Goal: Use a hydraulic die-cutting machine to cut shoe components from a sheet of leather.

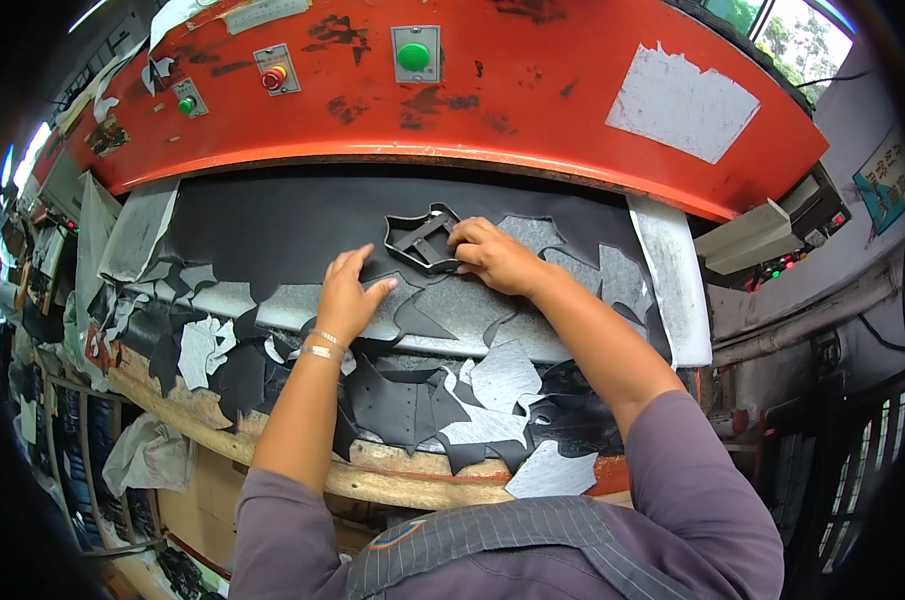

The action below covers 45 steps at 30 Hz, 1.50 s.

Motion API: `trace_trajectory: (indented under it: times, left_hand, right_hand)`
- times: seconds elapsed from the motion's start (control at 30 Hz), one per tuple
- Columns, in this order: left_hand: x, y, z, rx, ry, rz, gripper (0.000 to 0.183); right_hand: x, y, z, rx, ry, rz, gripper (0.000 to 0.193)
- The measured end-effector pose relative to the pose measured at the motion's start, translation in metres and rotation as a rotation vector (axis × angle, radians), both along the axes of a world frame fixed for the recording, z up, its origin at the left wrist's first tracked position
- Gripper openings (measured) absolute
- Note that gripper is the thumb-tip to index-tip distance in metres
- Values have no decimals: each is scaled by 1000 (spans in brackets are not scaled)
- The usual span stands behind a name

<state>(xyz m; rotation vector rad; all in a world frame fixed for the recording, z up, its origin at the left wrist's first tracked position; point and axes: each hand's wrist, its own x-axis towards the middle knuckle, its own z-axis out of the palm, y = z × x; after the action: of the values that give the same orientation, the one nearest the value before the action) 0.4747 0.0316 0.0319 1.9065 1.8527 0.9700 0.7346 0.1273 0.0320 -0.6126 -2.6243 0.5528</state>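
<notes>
A metal cutting die point(422, 240), an angular outline with crossbars inside, lies on a sheet of black material point(273, 225) under the red press. My right hand point(498, 257) grips the die by its right side, thumb and fingers closed on the rim. To the left of the die, my left hand point(351, 296) hovers near the material's cut front edge with its fingers apart and nothing in them. Around both hands the pale grey cutting board point(478, 303) shows through gaps where pieces are gone.
The red press beam point(533, 120) spans the far side, carrying a green button point(413, 57) and a red button point(274, 77). Black and grey offcuts point(503, 375) litter the near ledge, above a worn wooden edge point(413, 487). A control box point(773, 240) stands at the right.
</notes>
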Motion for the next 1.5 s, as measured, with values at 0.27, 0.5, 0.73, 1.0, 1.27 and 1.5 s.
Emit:
trace_trajectory:
  times: [0.27, 0.5, 0.73, 1.0, 1.27, 1.5]
  left_hand:
    - [4, 46, -5, -62, 273, -10, 69]
    - [2, 52, -9, 146, 258, 7, 45]
    - [7, 40, -14, 179, 201, 68, 38]
    - [-14, 52, -14, 34, 78, -3, 78]
    - [0, 44, -8, -56, 202, -24, 74]
    - [-4, 48, -7, -40, 112, -41, 73]
  right_hand:
    - [-9, -49, -14, -79, 113, -937, 68]
    - [-29, -39, -12, 13, 205, -882, 61]
    - [-19, -7, -11, -35, 200, -743, 57]
    - [-4, 5, -17, -123, 260, -717, 49]
    - [4, -1, -14, -127, 220, -746, 47]
    - [8, -4, -12, -137, 218, -712, 46]
